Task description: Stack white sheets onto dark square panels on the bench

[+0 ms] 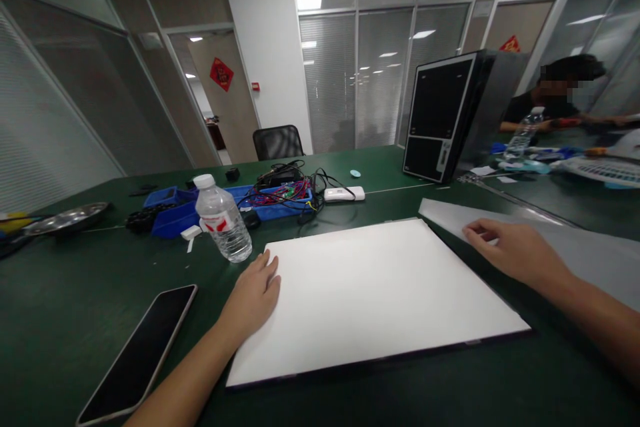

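Observation:
A thin flat panel (380, 293) with a white face and dark edges lies on the green table. My left hand (255, 293) rests on its left edge, palm down with fingers stretched out. To the right of the panel is a greyish translucent sheet (595, 250), lying beyond and under my right hand. My right hand (520, 250) is closed, with thumb and fingers pinched at the near edge of this sheet; the exact contact at the fingertips is hard to make out. A clear water bottle (223, 220) stands just beyond my left hand.
A phone (143, 353) lies at the left. Blue trays (280, 210) with wires and a white device (345, 194) sit behind the panel. A black computer tower (450, 117) stands at the back right. Beyond it, a person (550, 100) sits among scattered items. A metal dish (70, 219) is far left.

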A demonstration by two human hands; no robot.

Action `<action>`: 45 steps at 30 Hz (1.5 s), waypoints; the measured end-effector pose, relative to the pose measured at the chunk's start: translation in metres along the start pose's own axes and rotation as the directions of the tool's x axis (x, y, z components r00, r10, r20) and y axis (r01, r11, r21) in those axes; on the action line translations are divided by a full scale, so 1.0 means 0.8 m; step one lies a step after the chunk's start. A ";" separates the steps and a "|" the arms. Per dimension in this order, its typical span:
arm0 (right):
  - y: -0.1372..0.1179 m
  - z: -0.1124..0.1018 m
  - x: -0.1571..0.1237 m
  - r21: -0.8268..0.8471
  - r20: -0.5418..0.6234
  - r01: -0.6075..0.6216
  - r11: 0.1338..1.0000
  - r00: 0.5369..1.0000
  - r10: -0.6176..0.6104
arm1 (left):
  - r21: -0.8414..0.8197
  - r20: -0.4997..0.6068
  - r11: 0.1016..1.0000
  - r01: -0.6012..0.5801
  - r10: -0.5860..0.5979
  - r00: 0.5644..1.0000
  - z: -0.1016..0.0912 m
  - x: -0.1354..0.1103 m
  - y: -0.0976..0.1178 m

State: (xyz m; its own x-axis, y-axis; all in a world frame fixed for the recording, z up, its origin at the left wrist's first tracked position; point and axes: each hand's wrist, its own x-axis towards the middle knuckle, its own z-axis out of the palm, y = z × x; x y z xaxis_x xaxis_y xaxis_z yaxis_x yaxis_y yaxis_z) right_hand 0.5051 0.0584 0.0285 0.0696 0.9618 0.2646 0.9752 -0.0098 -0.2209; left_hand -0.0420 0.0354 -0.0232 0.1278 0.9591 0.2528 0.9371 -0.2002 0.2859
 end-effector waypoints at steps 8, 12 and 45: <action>-0.022 0.007 -0.029 0.452 0.017 0.479 0.752 0.839 -0.545 | 0.038 0.032 0.999 -0.004 0.002 0.999 0.001 0.001 -0.002; 0.001 0.009 -0.006 0.193 0.105 0.255 0.947 0.955 -0.278 | 0.029 0.026 0.999 -0.014 0.013 1.000 0.004 0.002 -0.007; -0.038 0.025 -0.032 0.348 0.199 0.402 0.847 0.851 -0.485 | -0.063 0.041 0.997 0.037 -0.035 0.999 -0.006 -0.001 0.005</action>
State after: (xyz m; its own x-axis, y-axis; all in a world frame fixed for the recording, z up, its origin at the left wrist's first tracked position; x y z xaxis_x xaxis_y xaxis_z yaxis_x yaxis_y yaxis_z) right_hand 0.4696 0.0396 0.0094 -0.4559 0.8780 0.1460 0.7812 0.4733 -0.4070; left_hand -0.0399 0.0327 -0.0181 0.1086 0.9729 0.2042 0.9190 -0.1766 0.3526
